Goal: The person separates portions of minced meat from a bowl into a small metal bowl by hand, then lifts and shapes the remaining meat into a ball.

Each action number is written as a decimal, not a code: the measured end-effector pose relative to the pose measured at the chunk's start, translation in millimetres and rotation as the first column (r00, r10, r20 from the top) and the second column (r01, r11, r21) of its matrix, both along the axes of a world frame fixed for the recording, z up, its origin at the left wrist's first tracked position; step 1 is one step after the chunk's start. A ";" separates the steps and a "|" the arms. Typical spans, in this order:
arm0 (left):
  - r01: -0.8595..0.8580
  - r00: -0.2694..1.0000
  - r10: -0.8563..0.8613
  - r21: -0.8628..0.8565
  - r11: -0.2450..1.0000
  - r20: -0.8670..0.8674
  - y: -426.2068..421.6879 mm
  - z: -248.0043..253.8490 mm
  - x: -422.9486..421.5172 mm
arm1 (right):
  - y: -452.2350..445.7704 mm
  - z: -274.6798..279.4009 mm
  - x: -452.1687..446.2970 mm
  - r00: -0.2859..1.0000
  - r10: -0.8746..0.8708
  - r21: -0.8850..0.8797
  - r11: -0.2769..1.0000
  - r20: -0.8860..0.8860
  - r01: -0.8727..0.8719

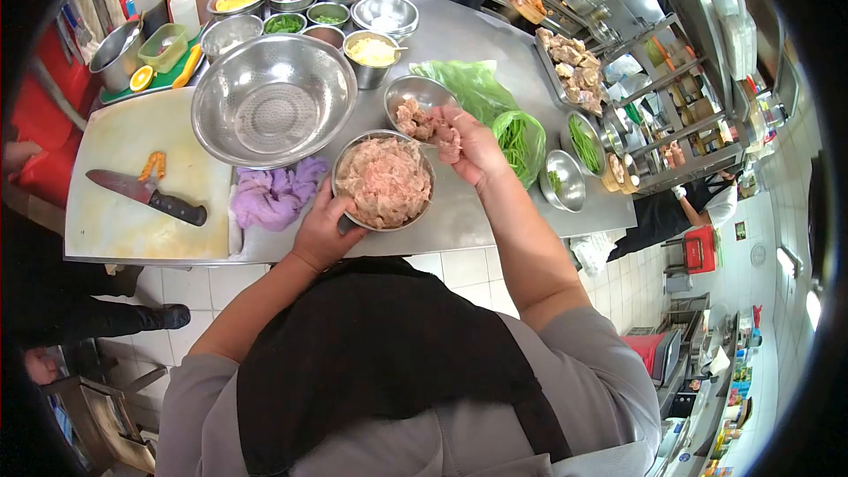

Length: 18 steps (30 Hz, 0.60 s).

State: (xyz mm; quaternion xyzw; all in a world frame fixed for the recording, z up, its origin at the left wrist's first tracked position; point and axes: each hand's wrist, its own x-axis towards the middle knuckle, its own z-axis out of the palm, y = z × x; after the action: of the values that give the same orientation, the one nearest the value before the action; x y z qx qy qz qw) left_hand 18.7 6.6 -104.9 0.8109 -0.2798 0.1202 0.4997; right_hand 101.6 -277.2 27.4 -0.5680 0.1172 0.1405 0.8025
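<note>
My left hand (pixel 329 228) grips the near left rim of a steel bowl (pixel 430 197) full of pale pink shredded meat (pixel 386 180). Just behind it stands a smaller steel bowl (pixel 409 87) with some darker meat pieces (pixel 413 118) inside. Over the right side of that bowl, my right hand (pixel 475 146) has its fingers closed on a piece of meat (pixel 450 143). A purple cloth (pixel 276 193) lies crumpled left of my left hand.
A large perforated steel bowl (pixel 276 102) sits beyond the cloth. On the left, a knife (pixel 150 198) lies on a cutting board (pixel 106 234). Green beans (pixel 515 143) in a green bag are at right. Other people stand at the far side and right.
</note>
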 end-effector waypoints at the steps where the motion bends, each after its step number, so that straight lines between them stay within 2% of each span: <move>1: 0.004 1.000 -0.004 -0.006 1.000 -0.010 0.1 -1.1 0.5 | 2.4 5.8 0.7 0.996 -0.089 -0.081 0.993 0.003 0.089; 2: 0.008 1.000 -0.009 -0.012 1.000 -0.020 0.3 -2.3 1.0 | 3.0 9.6 1.4 0.984 -0.176 -0.161 0.971 0.014 0.176; 3: 0.012 1.000 -0.012 -0.012 1.000 -0.009 0.2 -1.5 1.5 | -2.9 7.9 6.9 0.979 -0.191 -0.206 0.958 0.067 0.201; 6: 0.015 1.000 -0.015 -0.016 1.000 -0.003 0.2 1.0 1.5 | -12.2 2.6 24.5 0.936 -0.152 -0.458 0.840 0.316 0.291; 10: 0.000 1.000 0.000 -0.014 1.000 -0.008 -0.7 4.3 -1.5 | -30.6 -20.6 72.1 0.946 -0.031 -0.713 0.649 0.323 0.265; 13: 0.021 1.000 -0.021 -0.016 1.000 -0.006 -0.7 4.3 1.4 | -29.7 -15.9 81.5 0.976 0.017 -0.777 0.609 0.215 0.161; 16: 0.014 1.000 -0.014 -0.007 1.000 -0.026 -0.7 2.3 1.1 | -31.3 -19.6 94.9 0.980 0.017 -0.732 0.668 0.196 0.134; 18: 0.003 0.999 -0.003 -0.003 1.000 -0.034 -0.5 3.6 -1.1 | -32.2 -24.5 103.0 0.972 0.010 -0.730 0.662 0.234 0.169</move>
State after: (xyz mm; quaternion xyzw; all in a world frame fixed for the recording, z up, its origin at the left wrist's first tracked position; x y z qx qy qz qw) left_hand 17.6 6.1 -101.3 0.8117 -0.2723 0.1063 0.5056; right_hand 204.6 -309.4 2.9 -0.8520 0.1006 -0.0182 0.5134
